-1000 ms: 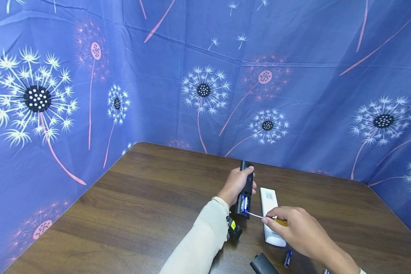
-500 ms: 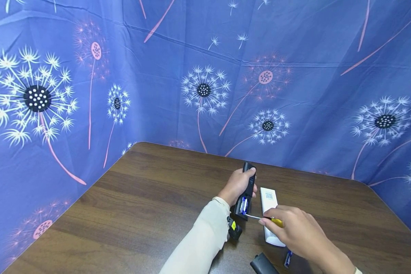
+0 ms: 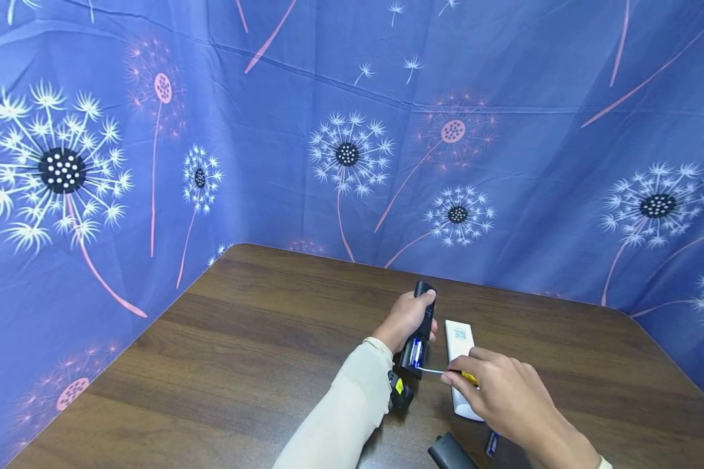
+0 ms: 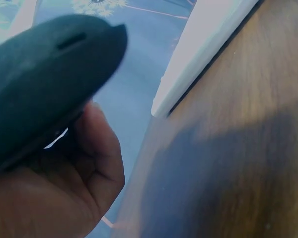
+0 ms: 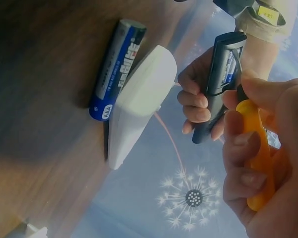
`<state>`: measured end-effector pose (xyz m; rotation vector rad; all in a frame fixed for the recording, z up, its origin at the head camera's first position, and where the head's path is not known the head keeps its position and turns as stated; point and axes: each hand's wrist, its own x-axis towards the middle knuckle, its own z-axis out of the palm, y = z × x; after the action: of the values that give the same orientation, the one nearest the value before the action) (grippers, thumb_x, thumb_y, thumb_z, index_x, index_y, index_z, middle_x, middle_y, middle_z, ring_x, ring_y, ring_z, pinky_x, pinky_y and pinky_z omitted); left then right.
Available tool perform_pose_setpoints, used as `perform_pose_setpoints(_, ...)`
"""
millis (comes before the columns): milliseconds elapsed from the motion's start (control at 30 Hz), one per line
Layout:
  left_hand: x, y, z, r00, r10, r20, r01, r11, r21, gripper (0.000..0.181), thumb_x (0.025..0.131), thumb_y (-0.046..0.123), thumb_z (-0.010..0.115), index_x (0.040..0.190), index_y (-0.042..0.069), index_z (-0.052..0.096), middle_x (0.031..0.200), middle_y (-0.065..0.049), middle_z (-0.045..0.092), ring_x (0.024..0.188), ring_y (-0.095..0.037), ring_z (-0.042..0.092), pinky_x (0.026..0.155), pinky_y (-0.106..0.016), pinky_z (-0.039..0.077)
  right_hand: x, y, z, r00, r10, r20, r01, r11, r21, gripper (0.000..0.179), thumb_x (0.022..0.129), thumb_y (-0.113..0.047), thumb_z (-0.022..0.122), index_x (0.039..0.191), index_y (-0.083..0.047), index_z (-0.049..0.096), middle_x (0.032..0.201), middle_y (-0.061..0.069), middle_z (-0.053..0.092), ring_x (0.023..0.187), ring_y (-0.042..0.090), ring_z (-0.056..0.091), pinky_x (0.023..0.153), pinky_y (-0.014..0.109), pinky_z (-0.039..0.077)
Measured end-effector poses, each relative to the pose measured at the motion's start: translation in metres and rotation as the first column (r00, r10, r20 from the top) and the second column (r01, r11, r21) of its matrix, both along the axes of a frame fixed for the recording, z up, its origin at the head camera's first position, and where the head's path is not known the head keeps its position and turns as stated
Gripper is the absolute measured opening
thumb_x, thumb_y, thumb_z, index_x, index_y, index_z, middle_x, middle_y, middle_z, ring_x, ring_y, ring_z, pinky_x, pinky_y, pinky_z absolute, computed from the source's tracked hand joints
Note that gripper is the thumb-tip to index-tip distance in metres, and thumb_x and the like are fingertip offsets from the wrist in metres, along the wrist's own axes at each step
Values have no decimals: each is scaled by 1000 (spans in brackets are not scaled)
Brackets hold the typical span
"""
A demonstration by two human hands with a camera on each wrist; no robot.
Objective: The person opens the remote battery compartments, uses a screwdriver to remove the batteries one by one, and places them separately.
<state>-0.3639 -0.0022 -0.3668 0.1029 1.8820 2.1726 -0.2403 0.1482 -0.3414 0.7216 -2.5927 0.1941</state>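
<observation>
My left hand [image 3: 407, 317] grips a black remote control [image 3: 425, 324], its back facing up and its battery compartment uncovered. Blue batteries [image 3: 416, 352] lie inside. In my right hand [image 3: 507, 398] is a screwdriver [image 5: 258, 153] with an orange handle, held between thumb and curled fingers. Its thin metal shaft reaches the near end of the compartment, tip right at the batteries. The left wrist view has the remote's blurred dark end [image 4: 54, 79] close up, above curled fingers [image 4: 102, 148].
A white remote-like bar [image 3: 459, 344] lies partly under my right hand in the head view. Nearer are a loose AAA battery [image 5: 116, 69] and a black cover-like piece [image 3: 450, 451]. A wrist camera [image 3: 400, 392] sits on my left wrist. Patterned blue cloth [image 3: 270, 163] borders the wooden table [image 3: 240, 339].
The screwdriver and my right hand have shifted slightly left. The remote's near end has swung a little left, and its far end has come slightly lower.
</observation>
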Motion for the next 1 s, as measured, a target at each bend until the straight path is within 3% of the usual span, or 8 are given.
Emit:
perform_pose_setpoints(200, 0, 0, 0, 1000, 10, 5, -10, 1000, -4, 30, 105, 37, 47, 101, 8, 54, 61, -8, 55, 45, -15, 53, 47, -27, 48, 0, 0, -1, 1000, -8, -17, 8, 1000, 15, 7, 86, -32, 81, 85, -31, 74, 70, -24, 45, 52, -8, 33, 44, 20, 31)
perform_pose_setpoints(500, -2, -1, -3, 1000, -1, -30, 1, 1000, 3, 27, 105, 35, 49, 106, 9, 55, 61, -8, 55, 45, -16, 53, 47, -28, 49, -2, 0, -7, 991, 62, -123, -59, 998, 26, 9, 82, -30, 83, 82, -30, 74, 70, -23, 44, 51, -10, 28, 42, 17, 27)
perform_pose_setpoints(800, -2, -1, -3, 1000, 2, -25, -2, 1000, 4, 34, 104, 36, 50, 117, 5, 57, 63, -9, 56, 46, -17, 53, 47, -28, 49, -4, 1, -8, 985, 73, -159, -69, 997, 28, 10, 80, -30, 84, 82, -30, 74, 70, -23, 44, 51, -10, 28, 42, 18, 27)
perform_pose_setpoints(1000, -2, -1, -3, 999, 21, -25, -21, 1000, 2, 31, 104, 36, 51, 111, 6, 57, 62, -9, 56, 45, -17, 53, 46, -28, 49, -4, 0, -8, 984, 72, -161, -69, 997, 28, 10, 80, -30, 84, 82, -29, 74, 71, -22, 46, 51, -10, 29, 41, 18, 27)
